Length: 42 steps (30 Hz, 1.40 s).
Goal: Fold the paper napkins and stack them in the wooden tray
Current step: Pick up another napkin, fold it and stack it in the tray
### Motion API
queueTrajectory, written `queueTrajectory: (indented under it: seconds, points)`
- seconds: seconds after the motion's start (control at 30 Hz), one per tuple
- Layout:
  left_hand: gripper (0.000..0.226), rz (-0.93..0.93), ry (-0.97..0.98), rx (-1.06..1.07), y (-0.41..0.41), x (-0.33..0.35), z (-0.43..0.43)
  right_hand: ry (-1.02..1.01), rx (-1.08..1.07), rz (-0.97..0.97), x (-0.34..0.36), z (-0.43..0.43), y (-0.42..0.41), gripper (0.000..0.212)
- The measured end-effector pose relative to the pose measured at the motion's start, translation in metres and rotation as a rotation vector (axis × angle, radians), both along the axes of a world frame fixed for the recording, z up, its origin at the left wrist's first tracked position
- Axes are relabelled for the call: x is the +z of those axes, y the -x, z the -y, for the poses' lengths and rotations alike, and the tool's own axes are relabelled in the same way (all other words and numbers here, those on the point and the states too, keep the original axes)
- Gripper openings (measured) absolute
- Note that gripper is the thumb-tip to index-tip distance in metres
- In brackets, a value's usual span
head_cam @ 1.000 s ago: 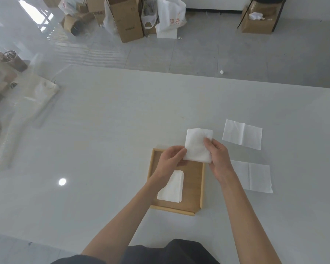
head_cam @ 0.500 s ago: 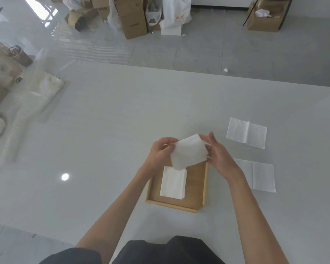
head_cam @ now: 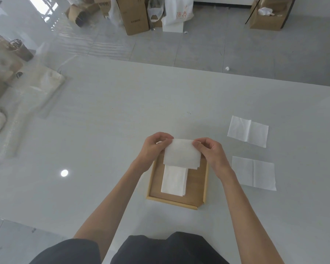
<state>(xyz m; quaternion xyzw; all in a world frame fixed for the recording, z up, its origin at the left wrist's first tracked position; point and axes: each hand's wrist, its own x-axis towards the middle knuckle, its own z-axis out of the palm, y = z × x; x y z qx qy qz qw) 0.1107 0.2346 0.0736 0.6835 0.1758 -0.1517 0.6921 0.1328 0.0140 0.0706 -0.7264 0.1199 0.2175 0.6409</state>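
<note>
White table is lying bare at 9 o'clock; left hand and right hand are pinching the napkin by its top corners over the tray.

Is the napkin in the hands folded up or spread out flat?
Folded. The held napkin shows layered edges at its lower right corner, pinched at the top by the left hand and right hand.
</note>
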Motion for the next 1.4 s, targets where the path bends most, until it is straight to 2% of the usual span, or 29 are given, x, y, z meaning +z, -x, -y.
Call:
queueTrajectory:
  seconds: [0.1,0.17,0.23,0.33,0.43,0.5,0.57,0.63,0.67,0.7,0.77,0.87,0.97,1.07,1.13,1.23,1.4]
  points:
    - [0.031,-0.121,0.199,0.039,0.007,-0.002,0.006,0.017,-0.044,0.036,-0.001,-0.003,0.003,0.028]
    - [0.040,-0.135,0.152,-0.035,0.011,-0.004,0.008,0.019,-0.055,0.037,-0.001,-0.002,0.004,0.028]
    - [0.033,-0.109,0.100,-0.012,0.014,-0.005,0.009,0.005,-0.056,0.014,-0.002,0.001,0.005,0.028]
    - [0.026,-0.066,0.081,0.131,0.013,-0.008,0.010,-0.095,-0.105,-0.046,-0.001,0.007,0.007,0.023]
    - [0.021,-0.071,0.208,0.228,0.012,-0.004,0.012,-0.211,-0.133,-0.110,-0.002,0.011,0.010,0.019]
    - [0.022,-0.117,0.249,0.215,0.011,0.003,0.016,-0.162,-0.091,-0.104,-0.003,0.010,0.014,0.021]
    - [0.038,-0.089,0.014,0.100,0.012,0.001,0.018,0.010,0.014,-0.032,0.002,0.007,0.016,0.020]
    - [0.057,0.070,-0.333,-0.072,0.015,-0.005,0.013,0.185,0.187,0.088,0.011,0.006,0.016,0.015]
    - [0.062,0.152,-0.441,-0.204,0.014,-0.006,0.011,0.236,0.295,0.129,0.019,0.005,0.015,0.012]
    - [0.061,0.181,-0.463,-0.357,0.013,-0.002,0.009,0.269,0.401,0.146,0.026,0.004,0.013,0.009]
    - [0.042,0.065,-0.291,-0.598,0.011,0.009,0.011,0.318,0.565,0.136,0.039,0.002,0.008,0.004]
    - [0.025,-0.027,-0.176,-0.687,0.015,0.006,0.013,0.333,0.645,0.120,0.049,-0.002,0.000,0.003]
    - [0.025,-0.021,-0.115,-0.529,0.026,-0.002,0.014,0.268,0.531,0.141,0.046,0.000,-0.001,0.015]
    - [0.024,-0.060,0.022,-0.298,0.041,-0.001,0.013,-0.056,0.301,-0.093,0.029,0.008,0.009,0.058]
    - [0.026,-0.082,0.102,-0.197,0.052,-0.004,0.012,-0.266,0.274,-0.250,0.007,0.012,0.025,0.074]
    - [0.025,-0.113,0.148,-0.075,0.069,-0.010,0.011,-0.316,0.185,-0.329,-0.014,0.003,0.056,0.060]
    - [0.020,-0.259,0.223,0.080,0.093,-0.033,0.009,-0.103,-0.066,-0.246,-0.040,-0.019,0.093,0.025]
